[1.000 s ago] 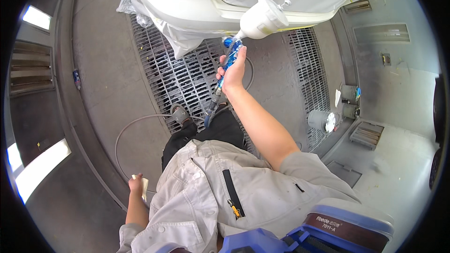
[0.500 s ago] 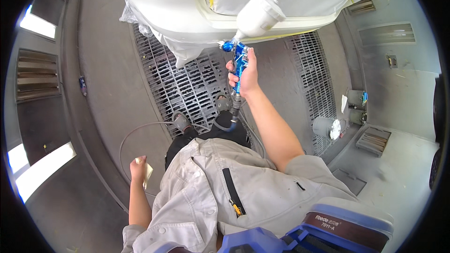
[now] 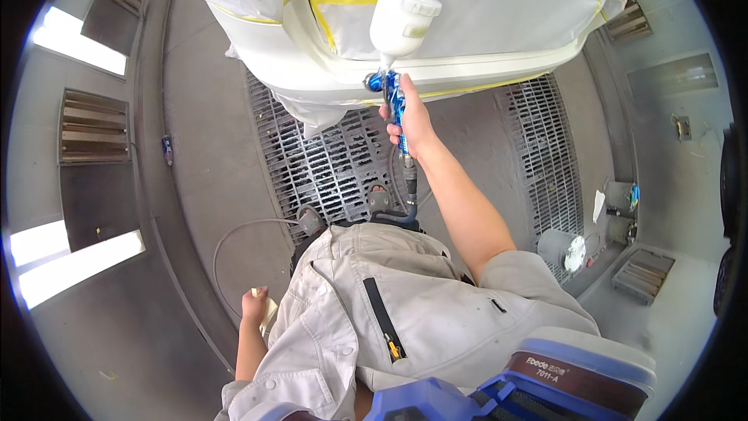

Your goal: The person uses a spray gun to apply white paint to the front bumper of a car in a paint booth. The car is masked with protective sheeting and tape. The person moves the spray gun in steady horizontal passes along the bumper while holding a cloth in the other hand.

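My right hand [image 3: 414,123] is wrapped round the handle of a blue spray gun [image 3: 393,92], held upright in front of the car. On top of the gun stands a white paint cup [image 3: 403,25] with a lid. An air hose [image 3: 411,187] drops from the foot of the handle. Just behind the gun is the pale lower body [image 3: 351,72] of a car, with masking sheet [image 3: 467,8] and yellow tape above it. Low on the left, my left hand [image 3: 253,306] is closed on a pale yellow cloth [image 3: 269,314], partly hidden beside my jacket.
A hose loop [image 3: 219,253] curves over the floor on my left. Floor gratings [image 3: 315,160] lie under the car and by my feet. At right stand a bucket [image 3: 558,248] and other containers [image 3: 619,195] near the wall. A small bottle [image 3: 167,150] lies at left.
The spray gun has turned more upright and its cup has swung left. The car body fills more of the view's lower part, and my left hand sits slightly lower and further right.
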Available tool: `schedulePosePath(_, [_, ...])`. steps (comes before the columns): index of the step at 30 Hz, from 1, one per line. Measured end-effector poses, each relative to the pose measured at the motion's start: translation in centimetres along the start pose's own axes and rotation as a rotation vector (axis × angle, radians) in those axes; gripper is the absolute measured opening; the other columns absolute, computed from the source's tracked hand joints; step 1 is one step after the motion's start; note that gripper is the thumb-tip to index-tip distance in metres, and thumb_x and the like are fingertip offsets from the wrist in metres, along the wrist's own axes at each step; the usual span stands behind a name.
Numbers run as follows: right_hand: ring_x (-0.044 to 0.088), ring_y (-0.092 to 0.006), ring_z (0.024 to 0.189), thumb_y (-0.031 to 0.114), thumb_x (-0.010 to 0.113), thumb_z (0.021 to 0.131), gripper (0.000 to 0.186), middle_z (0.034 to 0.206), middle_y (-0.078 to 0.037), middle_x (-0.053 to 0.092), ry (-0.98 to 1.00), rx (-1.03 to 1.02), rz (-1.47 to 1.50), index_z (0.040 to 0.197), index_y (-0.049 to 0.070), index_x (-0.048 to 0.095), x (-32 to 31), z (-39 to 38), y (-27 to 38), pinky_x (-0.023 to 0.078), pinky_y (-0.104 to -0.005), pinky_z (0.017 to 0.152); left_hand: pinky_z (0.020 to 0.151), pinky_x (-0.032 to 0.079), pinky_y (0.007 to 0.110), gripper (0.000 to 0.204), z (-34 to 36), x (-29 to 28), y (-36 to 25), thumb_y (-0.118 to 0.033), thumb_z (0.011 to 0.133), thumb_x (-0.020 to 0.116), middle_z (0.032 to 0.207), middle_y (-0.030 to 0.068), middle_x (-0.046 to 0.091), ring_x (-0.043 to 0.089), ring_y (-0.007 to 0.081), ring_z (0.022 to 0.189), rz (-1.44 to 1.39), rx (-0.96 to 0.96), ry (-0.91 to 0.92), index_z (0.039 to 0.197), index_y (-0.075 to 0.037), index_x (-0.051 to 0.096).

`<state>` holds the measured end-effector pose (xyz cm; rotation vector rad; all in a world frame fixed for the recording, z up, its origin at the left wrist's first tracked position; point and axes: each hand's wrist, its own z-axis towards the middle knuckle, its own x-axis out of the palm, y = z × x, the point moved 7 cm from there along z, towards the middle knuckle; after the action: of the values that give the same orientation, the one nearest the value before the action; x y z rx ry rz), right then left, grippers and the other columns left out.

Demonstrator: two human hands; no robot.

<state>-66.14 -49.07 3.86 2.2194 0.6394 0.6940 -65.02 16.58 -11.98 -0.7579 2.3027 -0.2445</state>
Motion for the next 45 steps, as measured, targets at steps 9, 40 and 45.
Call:
schedulePosePath(9, [0.033, -0.0065, 0.042, 0.076, 0.038, 0.093, 0.06, 0.071, -0.001, 0.054, 0.273, 0.158, 0.081, 0.101, 0.019, 0.056, -0.9, 3.1, 3.2, 0.027, -0.0243, 0.039, 0.071, 0.052, 0.033, 0.029, -5.7, 3.1, -2.4, -0.028, 0.09, 0.075, 0.083, 0.0067, 0.071, 0.064, 0.0155, 0.074, -0.06, -0.023, -0.06, 0.101, -0.001, 0.072])
schedulePosePath(40, [0.039, -0.0091, 0.044, 0.077, 0.034, 0.094, 0.07, 0.073, 0.0, 0.053, -0.152, -0.038, 0.289, 0.089, 0.01, 0.054, -14.2, -2.0, -3.5, 0.032, -0.0274, 0.039, 0.065, 0.053, 0.032, 0.025, -8.3, 5.8, -11.6, -0.025, 0.092, 0.071, 0.077, 0.0067, 0.072, 0.066, 0.0163, 0.067, 0.159, 0.025, 0.113, 0.09, -0.001, 0.075])
schedulePosePath(45, [0.039, -0.0067, 0.043, 0.073, 0.034, 0.096, 0.07, 0.078, -0.001, 0.056, 0.273, 0.133, 0.349, 0.092, 0.007, 0.056, -10.0, -2.7, -5.8, 0.033, -0.0247, 0.039, 0.065, 0.052, 0.034, 0.026, -10.7, 3.5, -9.5, -0.028, 0.092, 0.071, 0.077, 0.0086, 0.073, 0.067, 0.0173, 0.067, 0.295, -0.048, 0.062, 0.089, -0.002, 0.076])
